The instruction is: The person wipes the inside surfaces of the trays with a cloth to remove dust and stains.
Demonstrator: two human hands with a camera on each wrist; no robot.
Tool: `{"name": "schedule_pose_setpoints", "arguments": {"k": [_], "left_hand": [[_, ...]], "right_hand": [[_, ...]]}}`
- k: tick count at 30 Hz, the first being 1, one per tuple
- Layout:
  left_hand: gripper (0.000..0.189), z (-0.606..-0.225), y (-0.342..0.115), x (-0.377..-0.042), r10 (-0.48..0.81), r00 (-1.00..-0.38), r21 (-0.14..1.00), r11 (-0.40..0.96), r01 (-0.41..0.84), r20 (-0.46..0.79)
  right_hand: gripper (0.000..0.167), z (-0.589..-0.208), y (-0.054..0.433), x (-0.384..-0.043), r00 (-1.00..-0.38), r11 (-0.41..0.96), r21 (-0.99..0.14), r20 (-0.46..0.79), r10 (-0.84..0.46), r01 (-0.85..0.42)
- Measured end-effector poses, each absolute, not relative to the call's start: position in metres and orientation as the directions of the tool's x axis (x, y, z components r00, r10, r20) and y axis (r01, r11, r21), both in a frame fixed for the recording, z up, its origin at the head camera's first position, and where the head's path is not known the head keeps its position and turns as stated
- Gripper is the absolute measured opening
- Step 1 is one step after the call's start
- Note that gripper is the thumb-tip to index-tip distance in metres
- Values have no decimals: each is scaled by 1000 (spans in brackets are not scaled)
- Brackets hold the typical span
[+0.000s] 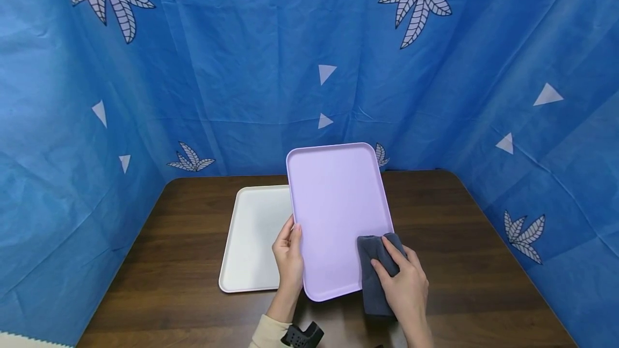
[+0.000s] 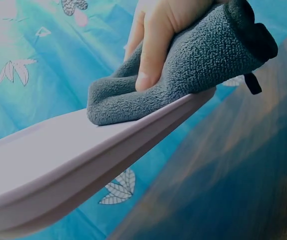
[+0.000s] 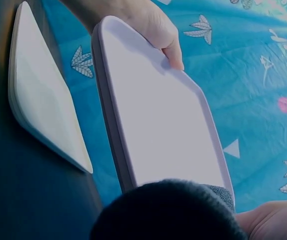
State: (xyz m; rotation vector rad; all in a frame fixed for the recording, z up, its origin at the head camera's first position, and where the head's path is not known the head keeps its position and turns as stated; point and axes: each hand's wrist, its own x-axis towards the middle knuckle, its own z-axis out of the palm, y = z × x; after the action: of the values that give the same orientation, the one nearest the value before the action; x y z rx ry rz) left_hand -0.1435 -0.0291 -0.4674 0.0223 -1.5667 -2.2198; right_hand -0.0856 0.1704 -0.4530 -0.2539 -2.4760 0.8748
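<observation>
A shallow lilac tray [image 1: 338,203] is held up at a tilt, raised over the table, its inside facing me. My left hand [image 1: 289,262] grips its left edge, thumb on the rim and fingers behind. At the lower right of the tray, my right hand [image 1: 403,283] holds a folded dark grey cloth [image 1: 374,278] against the inner surface and rim. In the left wrist view the thick, fluffy cloth [image 2: 183,70] bends over the tray's edge under the right hand's fingers. The cloth hides the tray's lower right corner.
A white tray [image 1: 256,240] lies flat on the brown wooden table [image 1: 159,262], left of and partly behind the lilac one. Blue curtain [image 1: 242,69] with leaf and triangle prints surrounds the table at the back and both sides. A black watch [image 1: 303,335] is on the left wrist.
</observation>
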Motion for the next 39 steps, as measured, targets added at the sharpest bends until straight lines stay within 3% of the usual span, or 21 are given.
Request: {"name": "schedule_pose_setpoints", "arguments": {"k": [18,39], "left_hand": [[40,-468,-30,-144,-359,-907,902,-280,328,218],[40,-471,-28,-144,-368,-900,895,-282,346,232]], "right_hand": [[55,-453,160,-80,-858,766,-643,387,337,11],[58,-448,112,-72,-843,797,-564,519,140,-215]]}}
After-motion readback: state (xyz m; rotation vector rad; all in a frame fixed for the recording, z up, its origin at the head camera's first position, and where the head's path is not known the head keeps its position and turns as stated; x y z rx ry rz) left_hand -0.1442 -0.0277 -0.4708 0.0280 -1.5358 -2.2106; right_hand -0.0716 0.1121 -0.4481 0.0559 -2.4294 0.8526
